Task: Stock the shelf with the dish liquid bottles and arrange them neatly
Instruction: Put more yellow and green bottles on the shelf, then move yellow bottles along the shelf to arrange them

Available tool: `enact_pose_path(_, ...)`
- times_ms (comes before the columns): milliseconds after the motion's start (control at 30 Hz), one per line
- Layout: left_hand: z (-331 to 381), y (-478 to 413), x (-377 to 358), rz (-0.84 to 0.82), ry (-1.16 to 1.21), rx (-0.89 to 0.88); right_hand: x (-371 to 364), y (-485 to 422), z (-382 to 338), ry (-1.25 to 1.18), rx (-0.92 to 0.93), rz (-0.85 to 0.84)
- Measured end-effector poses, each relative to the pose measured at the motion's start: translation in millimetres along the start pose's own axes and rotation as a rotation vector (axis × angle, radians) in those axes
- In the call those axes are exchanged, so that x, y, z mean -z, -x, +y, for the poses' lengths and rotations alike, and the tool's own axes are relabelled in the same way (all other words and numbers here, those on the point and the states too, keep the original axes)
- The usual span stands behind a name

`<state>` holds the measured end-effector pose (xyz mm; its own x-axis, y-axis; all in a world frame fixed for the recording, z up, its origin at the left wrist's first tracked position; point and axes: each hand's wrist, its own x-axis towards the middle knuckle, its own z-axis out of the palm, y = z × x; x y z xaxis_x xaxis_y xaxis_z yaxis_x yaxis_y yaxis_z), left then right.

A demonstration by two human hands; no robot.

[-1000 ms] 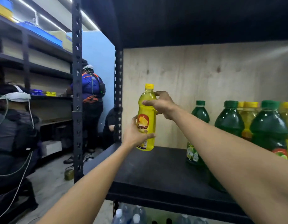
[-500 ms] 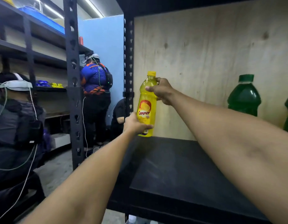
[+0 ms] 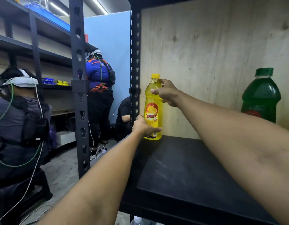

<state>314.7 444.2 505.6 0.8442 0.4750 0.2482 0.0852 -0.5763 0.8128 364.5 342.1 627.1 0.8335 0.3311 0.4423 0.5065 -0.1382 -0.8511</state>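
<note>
Yellow bottle (image 3: pixel 152 108) stands upright on shelf (image 3: pixel 181 168), left hand (image 3: pixel 144 126) gripping base, right hand (image 3: pixel 167 93) gripping neck

yellow bottle (image 3: pixel 153 108) label: "Cammer", "LEMON" below

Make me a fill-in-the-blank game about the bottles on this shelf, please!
1. The bottle held by both hands has a cap coloured ____.
2. The left hand grips that bottle near its ____.
3. The right hand holds it nearer the ____.
4. The other bottle, far right on the black shelf, is coloured ____.

Missing words: yellow; bottom; top; green
</note>
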Motion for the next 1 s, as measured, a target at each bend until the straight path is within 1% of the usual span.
enact_pose_path(167, -5, 8, 2, -0.066, -0.067, 0.025, -4, 8, 1, 0.113, -0.003, -0.005)
enact_pose_path(300, -4, 15, 10, -0.148, -0.148, 0.061, 13, 31, -13, 0.23, -0.089, 0.003)
enact_pose_path(367, 7, 31, 17, -0.119, -0.212, 0.067, 31, 54, -29, 0.225, -0.1, 0.028)
enact_pose_path(433, 27, 58, 25, -0.045, -0.325, 0.053, 56, 88, -50, 0.207, -0.074, 0.037)
enact_pose_path(500, 52, 97, 28, 0.042, -0.404, -0.022, 84, 135, -73, 0.207, -0.056, 0.023)
enact_pose_path(533, 63, 116, 29, 0.094, -0.383, -0.089, 96, 157, -83, 0.216, -0.047, 0.01)
enact_pose_path(600, 95, 158, 24, 0.158, -0.259, -0.303, 133, 203, -104, 0.23, -0.023, 0.013)
enact_pose_path(633, 111, 179, 20, 0.146, -0.179, -0.407, 154, 227, -115, 0.231, -0.006, 0.024)
enact_pose_path(700, 145, 224, 9, 0.044, -0.029, -0.539, 196, 268, -134, 0.235, 0.04, 0.056)
enact_pose_path(733, 164, 247, 2, -0.015, 0.036, -0.576, 219, 289, -142, 0.243, 0.068, 0.098)
enact_pose_path(800, 197, 291, -13, -0.112, 0.12, -0.638, 265, 325, -154, 0.283, 0.122, 0.233)
enact_pose_path(833, 212, 310, -22, -0.153, 0.141, -0.668, 287, 339, -157, 0.335, 0.139, 0.331)
enact_pose_path(900, 236, 342, -38, -0.217, 0.166, -0.708, 330, 357, -151, 0.503, 0.156, 0.585)
enact_pose_path(967, 258, 367, -51, -0.273, 0.167, -0.739, 376, 366, -134, 0.631, 0.091, 0.796)
enact_pose_path(1000, 269, 378, -56, -0.309, 0.16, -0.742, 397, 368, -124, 0.654, 0.021, 0.846)
